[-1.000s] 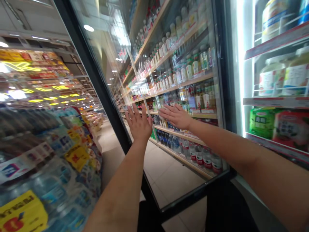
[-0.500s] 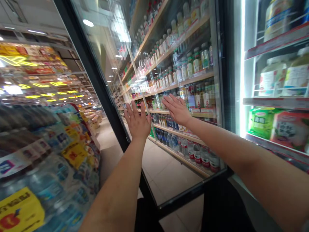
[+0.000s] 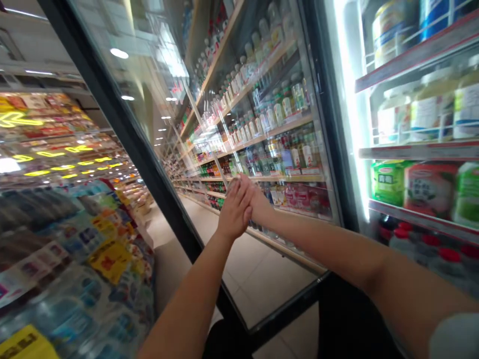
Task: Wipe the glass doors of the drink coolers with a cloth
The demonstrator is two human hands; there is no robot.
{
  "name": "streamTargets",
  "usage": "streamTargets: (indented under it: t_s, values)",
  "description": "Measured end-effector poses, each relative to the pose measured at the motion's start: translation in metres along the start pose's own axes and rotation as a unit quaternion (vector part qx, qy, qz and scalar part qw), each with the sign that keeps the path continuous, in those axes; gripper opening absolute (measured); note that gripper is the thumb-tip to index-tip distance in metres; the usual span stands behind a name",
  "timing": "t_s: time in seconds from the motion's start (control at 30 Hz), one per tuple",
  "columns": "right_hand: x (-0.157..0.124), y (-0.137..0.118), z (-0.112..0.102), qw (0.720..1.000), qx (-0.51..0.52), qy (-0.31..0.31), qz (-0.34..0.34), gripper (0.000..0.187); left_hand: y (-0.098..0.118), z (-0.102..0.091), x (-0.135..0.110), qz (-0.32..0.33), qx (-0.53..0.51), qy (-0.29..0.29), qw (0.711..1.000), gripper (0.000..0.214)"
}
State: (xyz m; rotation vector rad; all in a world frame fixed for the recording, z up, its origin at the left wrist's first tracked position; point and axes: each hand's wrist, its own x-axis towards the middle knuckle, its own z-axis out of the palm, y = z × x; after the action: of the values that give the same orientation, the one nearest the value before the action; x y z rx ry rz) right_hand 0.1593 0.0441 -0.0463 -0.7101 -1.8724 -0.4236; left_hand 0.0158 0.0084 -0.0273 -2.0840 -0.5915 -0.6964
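Observation:
My left hand (image 3: 232,212) reaches out in front of the glass door (image 3: 258,286), and its fingers lie extended over my right hand (image 3: 260,202). The two hands touch and overlap. Partly hidden behind the left, the right hand seems stretched out flat. Nothing shows in either hand. Whether they touch the glass, I cannot tell. The door has a black frame (image 3: 149,164) and stands open, tilted in my view.
To the right, a lit cooler shelf (image 3: 411,152) holds bottles and a green pack (image 3: 387,182). Bottled drinks on wooden shelves (image 3: 303,178) show in the glass. Stacked water bottles (image 3: 63,319) with yellow signs (image 3: 110,259) stand along the aisle at left.
My hands were apart with fingers spread; they have come together, the left moving right over the right hand. The view has turned right, showing more of the cooler shelves.

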Motion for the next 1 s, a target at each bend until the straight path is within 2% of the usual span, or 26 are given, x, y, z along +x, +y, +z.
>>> streamTargets:
  t_s: [0.17,0.23,0.3,0.37,0.43,0.53,0.63,0.8,0.87,0.9,1.0]
  values:
    - [-0.015,0.033,-0.023,0.996,0.043,0.07,0.03,0.068,0.011,0.013,0.013,-0.043,0.049,-0.012,0.998,0.052]
    - [-0.023,0.051,-0.027,0.987,0.049,0.13,0.08,0.061,0.015,0.014,0.014,-0.046,0.088,-0.013,0.995,0.054]
    - [-0.029,0.071,-0.025,0.971,0.02,0.18,0.159,0.059,0.02,0.017,0.013,-0.045,0.116,-0.008,0.992,0.046]
    - [-0.034,0.09,-0.017,0.961,-0.026,0.18,0.206,0.06,0.027,0.022,0.009,-0.041,0.126,0.0,0.991,0.031]
    - [-0.039,0.105,-0.007,0.965,-0.063,0.16,0.198,0.061,0.035,0.03,0.003,-0.036,0.124,0.002,0.992,0.021]
    - [-0.046,0.117,0.004,0.967,-0.103,0.161,0.167,0.062,0.041,0.038,-0.007,-0.009,0.116,-0.014,0.993,0.025]
    - [-0.049,0.12,0.006,0.966,-0.111,0.169,0.163,0.063,0.029,0.028,-0.008,-0.003,0.129,-0.027,0.991,0.04]
    - [-0.05,0.117,0.004,0.968,-0.094,0.158,0.168,0.063,-0.02,-0.016,-0.002,-0.139,0.202,0.043,0.968,0.055]
    - [-0.05,0.117,0.003,0.968,-0.099,0.154,0.171,0.063,-0.024,-0.024,-0.014,-0.164,0.214,0.049,0.962,0.06]
    - [-0.051,0.116,0.003,0.968,-0.104,0.151,0.172,0.063,-0.019,-0.024,-0.026,-0.166,0.215,0.044,0.961,0.063]
    - [-0.053,0.117,0.002,0.969,-0.116,0.138,0.17,0.062,0.019,-0.01,-0.077,-0.135,0.204,0.009,0.97,0.069]
